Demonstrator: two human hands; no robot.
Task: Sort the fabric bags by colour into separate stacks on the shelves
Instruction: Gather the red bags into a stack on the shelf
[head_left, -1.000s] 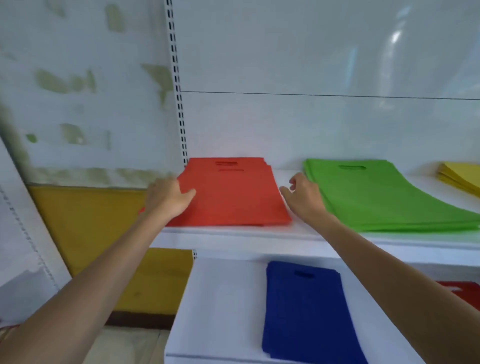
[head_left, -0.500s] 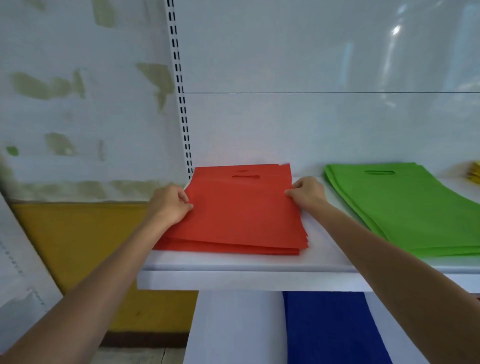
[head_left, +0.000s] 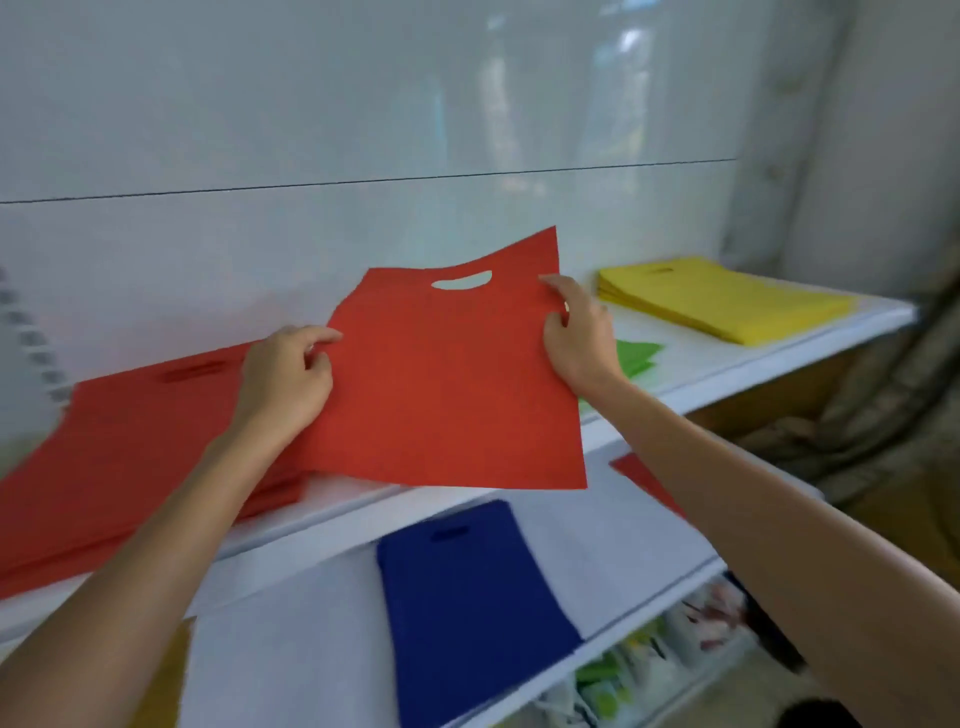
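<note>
I hold one red fabric bag (head_left: 447, 395) lifted off the upper shelf (head_left: 691, 374). My left hand (head_left: 283, 382) pinches its left edge and my right hand (head_left: 576, 338) pinches its right edge near the cut-out handle. The red stack (head_left: 130, 441) lies on the same shelf to the left, under my left forearm. A green stack (head_left: 636, 356) is mostly hidden behind the raised bag and my right hand. A yellow stack (head_left: 722, 304) lies at the shelf's right end. On the lower shelf (head_left: 291, 654) lie a blue stack (head_left: 467, 608) and a red bag (head_left: 644, 480), partly hidden by my right arm.
The white back panel (head_left: 363, 104) rises behind the shelves. Packaged goods (head_left: 649, 665) sit below the lower shelf. A rumpled grey-brown cloth (head_left: 883, 395) hangs to the right of the shelving.
The top red bag has come up off the red stack and moved right, held by both hands. The view has swung right and tilted, bringing the yellow stack into sight.
</note>
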